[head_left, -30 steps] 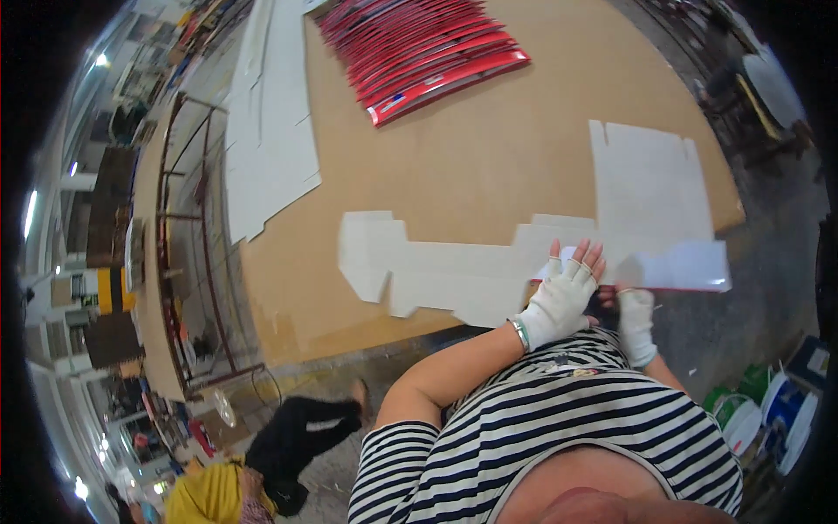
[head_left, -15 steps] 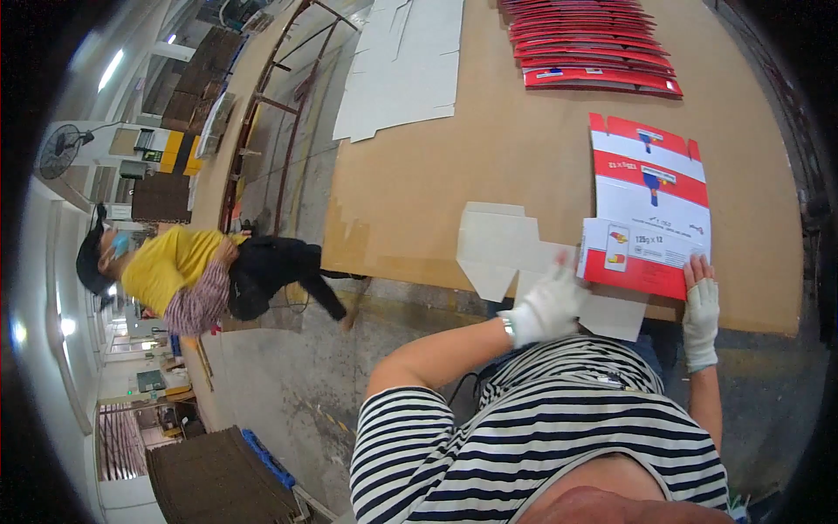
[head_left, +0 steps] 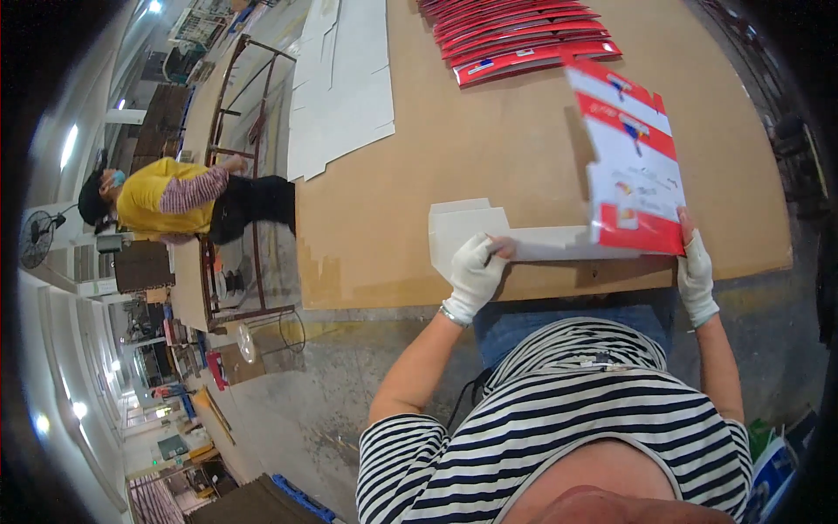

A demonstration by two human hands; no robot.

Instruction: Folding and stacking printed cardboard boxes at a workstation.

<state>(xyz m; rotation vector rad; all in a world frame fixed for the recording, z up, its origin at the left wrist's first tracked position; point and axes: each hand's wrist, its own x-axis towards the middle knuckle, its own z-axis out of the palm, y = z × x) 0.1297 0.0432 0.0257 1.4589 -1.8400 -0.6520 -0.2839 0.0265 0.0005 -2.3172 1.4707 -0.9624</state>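
Carton blank: my red-and-white printed carton blank (head_left: 633,162) stands tilted up off the counter (head_left: 489,148), its printed face toward me, its lower edge near the counter's near edge.
White flap: a plain white flap (head_left: 463,229) of that blank lies flat on the counter, stretching left from the raised panel.
My left grip: my left hand (head_left: 476,275), in a white glove, presses down on the white flap, fingers closed onto its near edge; I think the thumb is tucked under, but the glove hides it.
My right grip: my right hand (head_left: 696,275), also gloved white, is clamped on the lower right corner of the raised red panel.
Red stack: more red printed blanks (head_left: 515,39) lie fanned at the far side of the counter, well apart from my hands.
White sheets: a pile of plain white blanks (head_left: 340,87) sits on the counter's far left.
Nearby: a person in a yellow top (head_left: 166,199) bends beside a metal frame (head_left: 253,175) to my left.
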